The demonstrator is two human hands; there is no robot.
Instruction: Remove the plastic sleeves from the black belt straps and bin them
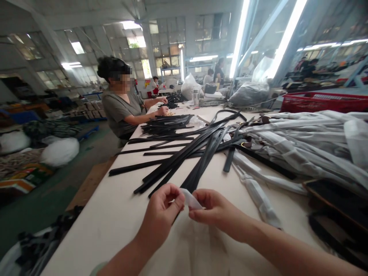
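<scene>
Close together over the near part of the table, both of my hands are closed on one small white strip (pixel 190 199), thin like paper or film. My left hand (pixel 164 207) pinches its upper left end between thumb and fingers. The lower right end is between the thumb and fingers of my right hand (pixel 214 210). A dark edge shows just below my left fingers; what it belongs to is hidden. Just beyond my hands lie long flat black straps (pixel 184 159), fanned across the pale table (pixel 115 214). White-wrapped straps (pixel 258 199) lie to the right.
A large pile of white-wrapped straps (pixel 304 142) covers the table's right side, with a red crate (pixel 324 102) behind it. Across the table's left edge a co-worker (pixel 122 103) handles small parts beside a stack of short black strips (pixel 168 125). Dark items (pixel 342 207) lie at the right edge.
</scene>
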